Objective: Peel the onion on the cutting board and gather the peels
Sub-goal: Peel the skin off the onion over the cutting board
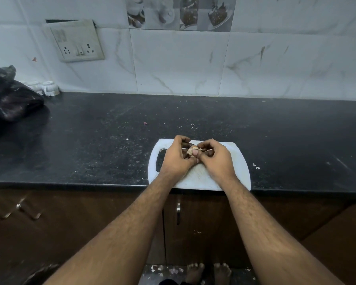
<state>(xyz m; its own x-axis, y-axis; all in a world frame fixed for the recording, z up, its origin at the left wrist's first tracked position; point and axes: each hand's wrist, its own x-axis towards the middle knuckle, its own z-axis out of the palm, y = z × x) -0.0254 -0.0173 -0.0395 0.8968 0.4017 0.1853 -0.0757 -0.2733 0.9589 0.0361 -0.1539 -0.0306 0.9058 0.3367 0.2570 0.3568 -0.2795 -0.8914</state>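
Note:
A small pale-brown onion [192, 149] is held just above the white cutting board [239, 171], which lies at the front edge of the black counter. My left hand [178, 156] cups the onion from the left with curled fingers. My right hand [213, 156] grips it from the right, its thumb pressed on the onion's skin and its fingers curled over the top. Most of the onion is hidden between the two hands.
A dark crumpled bag [12, 99] lies at the counter's far left beside small white cups [47, 88]. Bits of peel [257, 166] dot the counter right of the board. A tiled wall with a socket plate [78, 41] stands behind. Cabinet doors sit below the counter.

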